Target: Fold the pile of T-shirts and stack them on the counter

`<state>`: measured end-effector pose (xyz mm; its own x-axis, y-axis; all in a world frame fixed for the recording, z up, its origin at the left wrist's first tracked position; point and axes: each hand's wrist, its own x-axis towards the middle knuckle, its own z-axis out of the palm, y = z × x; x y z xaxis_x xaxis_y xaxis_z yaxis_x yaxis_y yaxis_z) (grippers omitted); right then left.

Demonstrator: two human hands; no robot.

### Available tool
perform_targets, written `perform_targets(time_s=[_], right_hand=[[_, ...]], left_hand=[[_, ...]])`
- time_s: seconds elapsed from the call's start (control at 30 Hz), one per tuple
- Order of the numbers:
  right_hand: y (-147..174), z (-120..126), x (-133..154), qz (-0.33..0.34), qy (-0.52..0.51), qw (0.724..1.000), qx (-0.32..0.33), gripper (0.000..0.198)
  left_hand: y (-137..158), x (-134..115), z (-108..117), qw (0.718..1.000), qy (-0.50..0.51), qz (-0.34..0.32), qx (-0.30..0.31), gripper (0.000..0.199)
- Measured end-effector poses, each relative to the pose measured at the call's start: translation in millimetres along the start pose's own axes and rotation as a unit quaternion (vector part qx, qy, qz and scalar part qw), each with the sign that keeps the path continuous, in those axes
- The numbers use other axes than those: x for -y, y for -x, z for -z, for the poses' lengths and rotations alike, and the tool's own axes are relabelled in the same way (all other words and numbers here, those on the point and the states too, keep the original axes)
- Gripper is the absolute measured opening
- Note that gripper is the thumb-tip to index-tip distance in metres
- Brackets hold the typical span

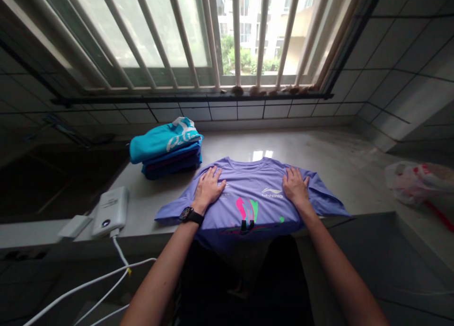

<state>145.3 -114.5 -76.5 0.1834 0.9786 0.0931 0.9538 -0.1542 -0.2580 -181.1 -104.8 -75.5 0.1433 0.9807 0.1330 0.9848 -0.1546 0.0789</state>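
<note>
A purple T-shirt (244, 184) lies spread face up on the counter, its collar toward the window and its lower part hanging over the front edge. My left hand (210, 188) rests flat on the chest near the left shoulder, fingers apart, a black watch on that wrist. On the other side my right hand (296, 186) presses flat by the right shoulder, fingers spread, beside a white printed logo. Both sleeves fan outward. A stack of folded clothes (170, 163), topped by a bright blue garment with white lettering, stands behind and left of the shirt.
A white power bank (110, 211) with a white cable (120, 250) sits at the counter's front left. The dark sink (60, 174) lies farther left. A plastic bag (411, 181) rests at the right. Behind the counter (319, 151) is a barred window (213, 37).
</note>
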Motion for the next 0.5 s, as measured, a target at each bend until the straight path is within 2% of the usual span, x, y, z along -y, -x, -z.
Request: perform_targets(time_s=[0.37,0.5], right_hand=[[-3,-2,-3,0.01,0.004,1.0,-0.003,0.055],[-12,6,-21,0.055,-0.004,0.998,0.042,0.053]], left_hand=[[0,-1,3,1.0,0.012,-0.003,0.004,0.059],[-1,0,-1,1.0,0.026,0.0,-0.007,0.059]])
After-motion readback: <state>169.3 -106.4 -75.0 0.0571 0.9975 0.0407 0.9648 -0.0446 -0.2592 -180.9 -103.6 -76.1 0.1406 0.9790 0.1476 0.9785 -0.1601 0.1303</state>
